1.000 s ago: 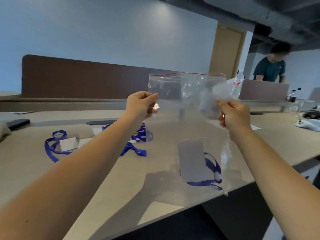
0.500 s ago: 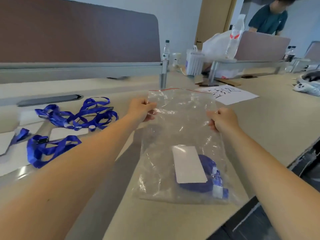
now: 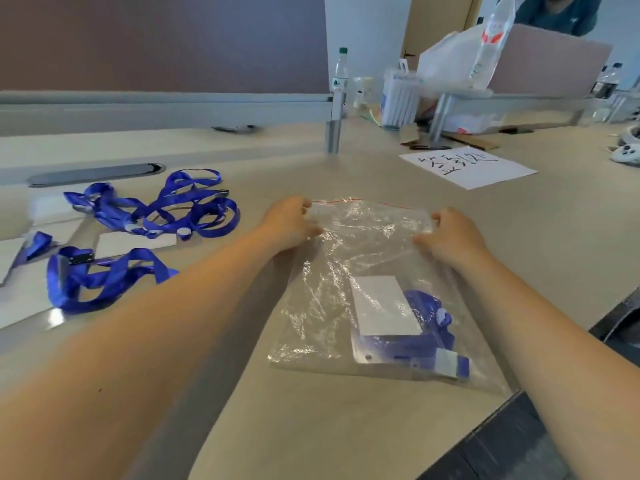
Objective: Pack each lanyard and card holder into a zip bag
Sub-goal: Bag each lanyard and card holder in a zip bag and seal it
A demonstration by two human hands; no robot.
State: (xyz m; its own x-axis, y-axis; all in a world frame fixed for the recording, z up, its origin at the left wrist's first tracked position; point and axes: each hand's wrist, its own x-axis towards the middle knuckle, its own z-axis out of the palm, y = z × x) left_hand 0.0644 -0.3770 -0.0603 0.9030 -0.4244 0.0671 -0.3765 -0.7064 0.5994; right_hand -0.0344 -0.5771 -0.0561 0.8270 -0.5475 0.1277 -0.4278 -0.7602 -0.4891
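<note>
A clear zip bag [image 3: 346, 271] with a red strip along its far top edge lies flat on the beige table [image 3: 311, 427]. Inside it, near the bottom, are a white card holder [image 3: 384, 306] and a folded blue lanyard [image 3: 429, 320]. My left hand [image 3: 291, 223] pinches the bag's top left corner. My right hand [image 3: 450, 233] pinches the top right corner. To the left lie several loose blue lanyards [image 3: 156, 213] with white card holders [image 3: 135, 242].
A sheet of paper with handwriting [image 3: 467, 168] lies at the far right. A water bottle [image 3: 339, 81], a metal post [image 3: 334, 133] and plastic bags stand along the divider. The table's front edge runs close on the right. Another person is at the back right.
The bag, held up in the air a second ago, has come down and now lies flat on the table. Both hands still hold its top corners.
</note>
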